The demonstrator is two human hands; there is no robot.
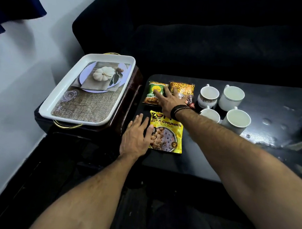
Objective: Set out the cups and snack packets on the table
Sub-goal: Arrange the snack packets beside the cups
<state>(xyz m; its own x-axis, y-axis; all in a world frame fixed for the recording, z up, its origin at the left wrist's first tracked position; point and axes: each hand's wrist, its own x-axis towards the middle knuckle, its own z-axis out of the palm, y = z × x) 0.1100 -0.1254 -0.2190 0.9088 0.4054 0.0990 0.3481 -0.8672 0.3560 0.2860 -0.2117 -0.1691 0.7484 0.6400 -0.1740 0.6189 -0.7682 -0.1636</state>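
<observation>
Packets and cups on the dark table (206, 163); I see both hands on packets.

White serving tray (54, 104) at left, off the table. My left hand (136, 139) lies flat, fingers spread, on the soya chunks packet (170, 137); right hand (170, 101) splays across green packet (153, 94) and orange packet (184, 90). Four white cups (231, 96) cluster just right.

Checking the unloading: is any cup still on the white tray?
No: all four cups stand on the dark table, none on the white tray.
</observation>
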